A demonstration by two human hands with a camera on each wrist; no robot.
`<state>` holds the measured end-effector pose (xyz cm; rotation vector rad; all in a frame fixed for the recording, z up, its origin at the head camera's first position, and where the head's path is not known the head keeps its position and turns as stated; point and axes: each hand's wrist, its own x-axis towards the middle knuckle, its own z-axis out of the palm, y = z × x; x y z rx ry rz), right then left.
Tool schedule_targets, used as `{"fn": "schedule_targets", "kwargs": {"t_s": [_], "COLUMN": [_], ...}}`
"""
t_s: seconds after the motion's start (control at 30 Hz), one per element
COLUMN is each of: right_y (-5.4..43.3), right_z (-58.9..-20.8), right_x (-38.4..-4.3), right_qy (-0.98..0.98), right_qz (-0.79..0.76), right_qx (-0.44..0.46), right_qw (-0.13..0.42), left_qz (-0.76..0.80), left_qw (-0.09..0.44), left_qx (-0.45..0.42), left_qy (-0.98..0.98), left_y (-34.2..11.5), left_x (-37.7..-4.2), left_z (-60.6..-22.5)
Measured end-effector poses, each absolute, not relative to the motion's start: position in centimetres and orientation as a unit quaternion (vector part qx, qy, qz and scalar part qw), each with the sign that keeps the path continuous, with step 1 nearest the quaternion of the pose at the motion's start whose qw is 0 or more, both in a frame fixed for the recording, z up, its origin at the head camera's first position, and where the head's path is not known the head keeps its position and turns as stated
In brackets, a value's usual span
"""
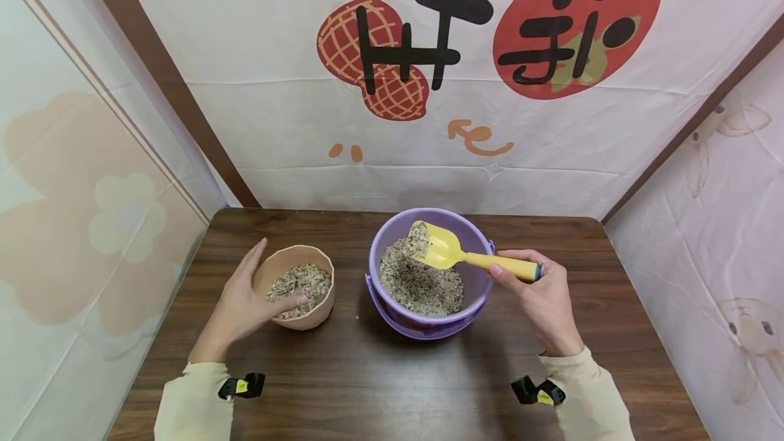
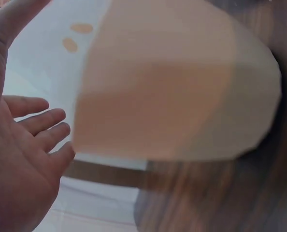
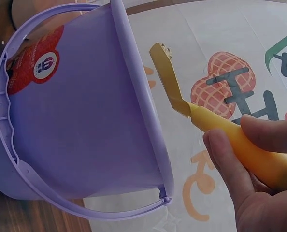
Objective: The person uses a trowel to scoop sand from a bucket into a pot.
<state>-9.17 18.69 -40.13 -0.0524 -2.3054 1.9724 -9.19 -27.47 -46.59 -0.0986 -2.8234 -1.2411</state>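
My right hand (image 1: 545, 301) grips the yellow handle of a small scoop (image 1: 444, 249) above a purple bucket (image 1: 474, 243). Coarse, speckled grains (image 1: 418, 240) lie at the tip of its blade; more of the same grains (image 1: 422, 291) fill the bucket's lower part. On the left stands a peach-coloured pot (image 1: 274, 267) with grains (image 1: 300, 281) inside. Beside that pot is my left hand (image 1: 241, 301), its thumb stretched over the near rim and the other fingers extended along the far left side. In the left wrist view, those fingers (image 2: 44, 125) look loosely spread next to the pot's wall.
Both containers stand on a dark wooden table (image 1: 404, 386), the bucket near its back edge. The bucket's handle (image 3: 90, 210) hangs down on the near side. Printed fabric walls (image 1: 275, 121) rise behind the table and at both sides.
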Motion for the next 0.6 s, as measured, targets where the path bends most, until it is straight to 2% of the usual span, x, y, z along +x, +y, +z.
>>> {"fn": "schedule_targets", "kwargs": {"t_s": [0.3,0.6], "right_y": [18.1,17.6], "right_z": [-39.9,-39.9], "right_x": [-9.3,-9.4], "right_qy": [-0.731,-0.726], "right_qz": [0.681,0.686], "right_qx": [-0.007,-0.005], "right_qw": [0.044,0.055], "left_qz": [-0.4,-0.401], "left_qw": [0.009,-0.008], "left_qx": [-0.03,-0.022], "left_qy": [-0.916,-0.916], "left_y": [-28.6,-28.7], "left_x": [-8.5,-8.2], "left_z": [-48.6,-48.7]}}
